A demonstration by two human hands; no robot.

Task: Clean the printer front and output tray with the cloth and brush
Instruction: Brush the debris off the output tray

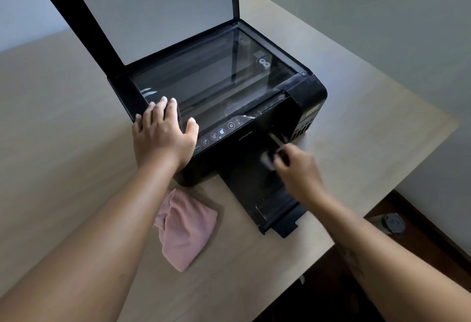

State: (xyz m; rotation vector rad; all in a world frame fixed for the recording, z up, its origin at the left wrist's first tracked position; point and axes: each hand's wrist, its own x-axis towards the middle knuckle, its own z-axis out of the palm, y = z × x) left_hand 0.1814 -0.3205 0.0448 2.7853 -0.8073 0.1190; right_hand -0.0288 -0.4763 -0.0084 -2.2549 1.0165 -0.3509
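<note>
left hand (163,133) fingers spread flat on printer (244,143) | right hand (298,169) fingers pinch blurred brush (269,160) at tray (254,194) mouth | cloth (183,227) nearer left

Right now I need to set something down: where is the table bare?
Bare table left of the printer, beyond the left hand, and right of it up to the table's edge. Crowded in front: pink cloth, output tray, right hand gripping a blurred brush.

Left hand (163,132) flat, fingers spread; right hand (297,169) pinching, blurred.
</note>
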